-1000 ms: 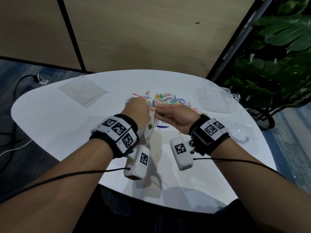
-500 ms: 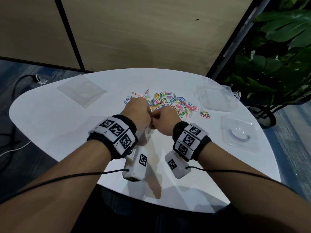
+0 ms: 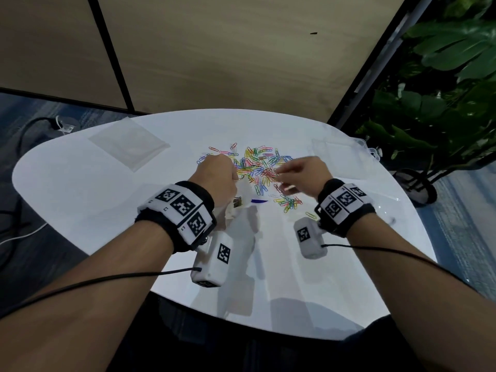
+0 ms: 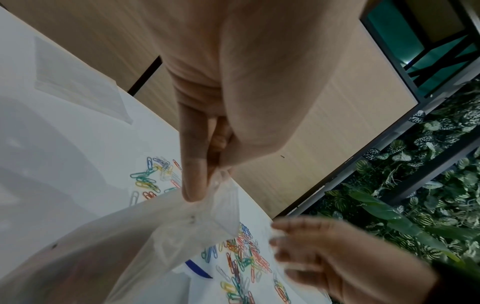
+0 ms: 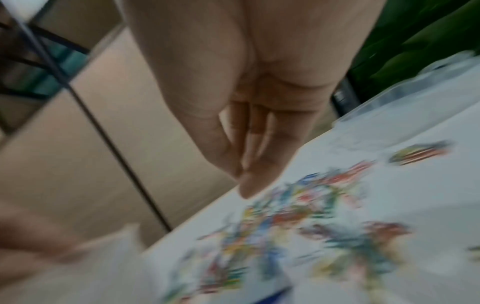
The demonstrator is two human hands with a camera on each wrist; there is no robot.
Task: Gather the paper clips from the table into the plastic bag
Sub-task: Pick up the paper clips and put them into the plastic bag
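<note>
Several coloured paper clips (image 3: 257, 163) lie in a loose heap on the white table (image 3: 80, 183). My left hand (image 3: 229, 175) pinches the top edge of a clear plastic bag (image 3: 241, 208), which hangs down toward the table. In the left wrist view the thumb and fingers of the left hand (image 4: 205, 185) nip the rim of the bag (image 4: 155, 236), and its mouth gapes beside the clips (image 4: 244, 259). My right hand (image 3: 281, 178) hovers over the heap with fingers stretched out, holding nothing that I can see. The right wrist view is blurred: fingers (image 5: 249, 185) above clips (image 5: 298, 216).
A second flat clear bag (image 3: 128, 142) lies at the back left. A clear plastic box (image 3: 338, 157) and a clear lid (image 3: 386, 208) sit at the right edge. A leafy plant (image 3: 442, 103) stands beyond the table's right side.
My right hand has left the bag mouth beside my left hand, swung right over the clip heap and spread its fingers. The left hand still holds the bag.
</note>
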